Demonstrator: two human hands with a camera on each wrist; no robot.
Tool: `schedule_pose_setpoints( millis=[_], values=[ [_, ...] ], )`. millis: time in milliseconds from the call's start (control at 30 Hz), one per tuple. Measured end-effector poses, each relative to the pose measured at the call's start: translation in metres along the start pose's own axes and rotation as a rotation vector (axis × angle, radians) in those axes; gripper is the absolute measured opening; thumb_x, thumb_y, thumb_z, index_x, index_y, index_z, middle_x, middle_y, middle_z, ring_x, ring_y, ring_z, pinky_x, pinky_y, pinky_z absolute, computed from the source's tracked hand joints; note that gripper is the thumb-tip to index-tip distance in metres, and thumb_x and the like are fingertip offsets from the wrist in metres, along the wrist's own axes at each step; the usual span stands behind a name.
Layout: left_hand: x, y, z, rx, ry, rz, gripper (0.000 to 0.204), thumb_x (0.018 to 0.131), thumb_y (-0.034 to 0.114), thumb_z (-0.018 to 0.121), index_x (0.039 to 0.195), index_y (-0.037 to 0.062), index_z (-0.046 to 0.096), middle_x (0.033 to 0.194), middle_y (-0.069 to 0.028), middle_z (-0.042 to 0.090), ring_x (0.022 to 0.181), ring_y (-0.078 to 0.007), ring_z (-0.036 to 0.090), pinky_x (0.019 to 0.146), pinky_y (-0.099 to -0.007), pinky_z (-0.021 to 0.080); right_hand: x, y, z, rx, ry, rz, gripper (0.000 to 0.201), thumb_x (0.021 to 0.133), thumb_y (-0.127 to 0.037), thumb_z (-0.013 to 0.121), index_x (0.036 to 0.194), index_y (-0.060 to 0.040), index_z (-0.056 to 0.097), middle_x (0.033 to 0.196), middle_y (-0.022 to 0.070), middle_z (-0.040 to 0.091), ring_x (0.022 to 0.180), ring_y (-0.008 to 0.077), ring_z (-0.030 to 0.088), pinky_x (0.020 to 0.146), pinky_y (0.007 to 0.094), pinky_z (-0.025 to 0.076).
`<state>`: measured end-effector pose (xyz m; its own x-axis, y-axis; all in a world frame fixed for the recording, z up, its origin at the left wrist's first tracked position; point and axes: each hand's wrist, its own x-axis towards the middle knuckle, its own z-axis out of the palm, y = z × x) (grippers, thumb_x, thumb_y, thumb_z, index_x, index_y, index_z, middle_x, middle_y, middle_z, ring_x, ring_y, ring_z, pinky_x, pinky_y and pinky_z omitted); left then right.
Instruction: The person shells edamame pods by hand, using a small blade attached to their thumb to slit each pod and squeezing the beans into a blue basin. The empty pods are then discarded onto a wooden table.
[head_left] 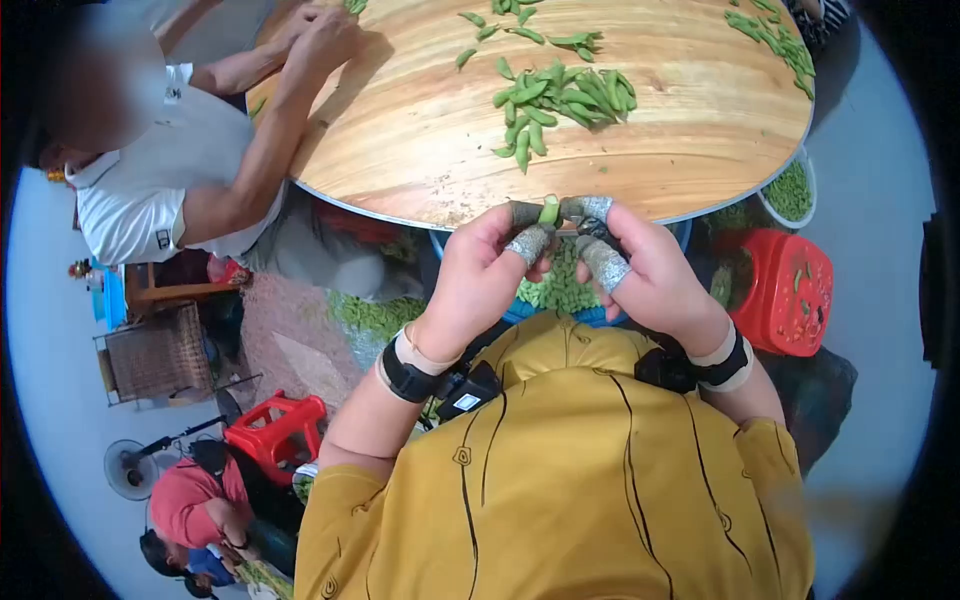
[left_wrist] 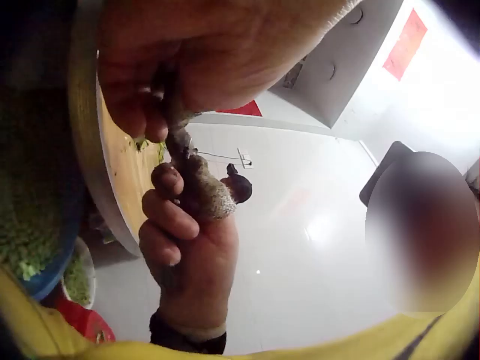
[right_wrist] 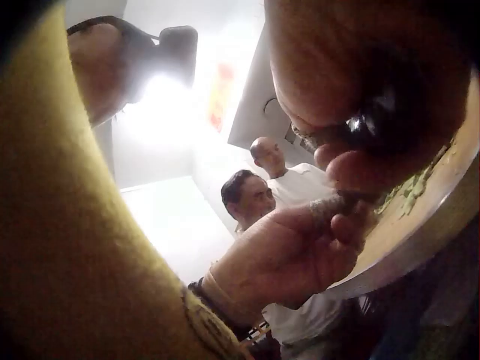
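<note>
In the head view, my left hand [head_left: 483, 275] pinches a green edamame pod [head_left: 549, 210] between thumb and forefinger at the table's near edge. My right hand [head_left: 655, 265] meets it from the other side, its curled fingertips right at the pod. Grey tape wraps the thumbs and forefingers of both hands. In the left wrist view the right hand [left_wrist: 195, 240] is seen with curled fingers against the left hand's fingertips; the pod is mostly hidden there. Below the hands, a blue-rimmed tub [head_left: 610, 318] holds shelled green beans [head_left: 560, 285].
A pile of edamame pods [head_left: 565, 95] lies on the round wooden table [head_left: 400, 130]. On the right stand a red stool [head_left: 790, 290] and a white basin [head_left: 807, 203] of beans. A person [head_left: 215, 150] works at the left; another [head_left: 205, 505] sits behind, near another red stool [head_left: 275, 430].
</note>
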<state>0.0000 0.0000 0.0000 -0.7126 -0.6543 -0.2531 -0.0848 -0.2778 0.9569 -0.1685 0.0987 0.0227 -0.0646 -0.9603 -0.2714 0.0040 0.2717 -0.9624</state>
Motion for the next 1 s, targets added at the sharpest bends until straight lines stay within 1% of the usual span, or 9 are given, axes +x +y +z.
schedule_pose_setpoints(
  millis=[400, 500, 600, 667, 800, 867, 900, 967, 1000],
  values=[
    [0.006, 0.004, 0.014, 0.332, -0.023, 0.042, 0.016, 0.090, 0.001, 0.051, 0.103, 0.0001, 0.061, 0.079, 0.0012, 0.060, 0.067, -0.0041, 0.052, 0.059, -0.0192, 0.044, 0.004, 0.013, -0.018, 0.272, -0.087, 0.077, 0.036, 0.089, -0.003, 0.044, 0.123, -0.0072, 0.052, 0.076, 0.0002, 0.058, 0.049, 0.0029, 0.045, 0.041, 0.0181, 0.039],
    [0.008, 0.004, 0.008, 0.734, -0.036, 0.240, 0.015, 0.090, 0.001, 0.052, 0.102, -0.0005, 0.061, 0.081, 0.0011, 0.061, 0.069, -0.0043, 0.053, 0.060, -0.0197, 0.045, 0.007, 0.015, -0.020, 0.384, -0.114, 0.080, 0.032, 0.092, -0.007, 0.047, 0.123, -0.0078, 0.053, 0.074, -0.0004, 0.056, 0.047, 0.0027, 0.042, 0.039, 0.0180, 0.036],
    [0.009, 0.002, 0.009, 0.467, -0.042, 0.147, 0.016, 0.090, 0.008, 0.056, 0.104, 0.0005, 0.060, 0.077, -0.0012, 0.060, 0.063, -0.0060, 0.051, 0.058, -0.0212, 0.043, 0.007, 0.009, -0.023, 0.491, -0.146, 0.165, 0.029, 0.093, -0.010, 0.049, 0.122, -0.0082, 0.054, 0.070, -0.0018, 0.053, 0.046, 0.0022, 0.041, 0.038, 0.0179, 0.035],
    [0.010, -0.001, 0.007, -0.299, -0.191, -0.185, 0.024, 0.090, 0.015, 0.058, 0.109, 0.0024, 0.056, 0.071, -0.0015, 0.055, 0.055, -0.0071, 0.045, 0.053, -0.0221, 0.037, 0.007, 0.005, -0.024, 0.580, -0.214, 0.184, 0.028, 0.094, -0.011, 0.050, 0.121, -0.0094, 0.056, 0.068, -0.0029, 0.051, 0.046, 0.0020, 0.039, 0.038, 0.0179, 0.034],
    [0.013, -0.013, 0.001, -0.750, -0.397, -0.308, 0.025, 0.092, 0.018, 0.052, 0.112, 0.0041, 0.051, 0.069, -0.0001, 0.048, 0.052, -0.0070, 0.036, 0.050, -0.0228, 0.030, 0.006, 0.013, -0.021, 0.701, -0.230, 0.215, 0.028, 0.093, -0.009, 0.049, 0.120, -0.0103, 0.057, 0.068, -0.0032, 0.051, 0.044, 0.0010, 0.037, 0.038, 0.0166, 0.031],
    [0.017, -0.017, -0.004, -0.773, -0.394, -0.341, 0.023, 0.092, 0.019, 0.051, 0.111, 0.0044, 0.051, 0.068, -0.0003, 0.048, 0.052, -0.0070, 0.036, 0.050, -0.0227, 0.030, 0.007, 0.024, -0.019, 0.288, -0.139, -0.010, 0.030, 0.091, -0.009, 0.053, 0.121, -0.0084, 0.057, 0.073, 0.0003, 0.058, 0.052, 0.0054, 0.049, 0.047, 0.0199, 0.041],
    [0.018, -0.018, -0.005, -0.792, -0.391, -0.372, 0.022, 0.092, 0.019, 0.051, 0.110, 0.0047, 0.051, 0.068, -0.0004, 0.048, 0.052, -0.0071, 0.036, 0.050, -0.0226, 0.030, 0.011, 0.034, -0.018, 0.289, -0.138, -0.008, 0.030, 0.091, -0.009, 0.053, 0.121, -0.0084, 0.057, 0.073, 0.0003, 0.058, 0.052, 0.0054, 0.049, 0.047, 0.0199, 0.041],
    [0.020, -0.021, -0.006, -0.730, -0.349, -0.371, 0.021, 0.092, 0.019, 0.051, 0.107, 0.0046, 0.052, 0.068, -0.0004, 0.049, 0.053, -0.0073, 0.037, 0.050, -0.0225, 0.031, 0.018, 0.053, -0.016, -0.321, 0.118, -0.612, 0.034, 0.087, -0.009, 0.058, 0.121, -0.0054, 0.056, 0.082, 0.0043, 0.064, 0.069, 0.0110, 0.060, 0.064, 0.0246, 0.049],
    [0.020, -0.021, -0.007, -0.666, -0.307, -0.367, 0.020, 0.092, 0.020, 0.052, 0.105, 0.0045, 0.053, 0.068, -0.0005, 0.049, 0.054, -0.0074, 0.039, 0.051, -0.0224, 0.031, 0.016, 0.050, -0.016, -0.321, 0.116, -0.610, 0.034, 0.087, -0.009, 0.058, 0.121, -0.0054, 0.056, 0.082, 0.0043, 0.064, 0.069, 0.0110, 0.060, 0.064, 0.0246, 0.049]
  ],
)
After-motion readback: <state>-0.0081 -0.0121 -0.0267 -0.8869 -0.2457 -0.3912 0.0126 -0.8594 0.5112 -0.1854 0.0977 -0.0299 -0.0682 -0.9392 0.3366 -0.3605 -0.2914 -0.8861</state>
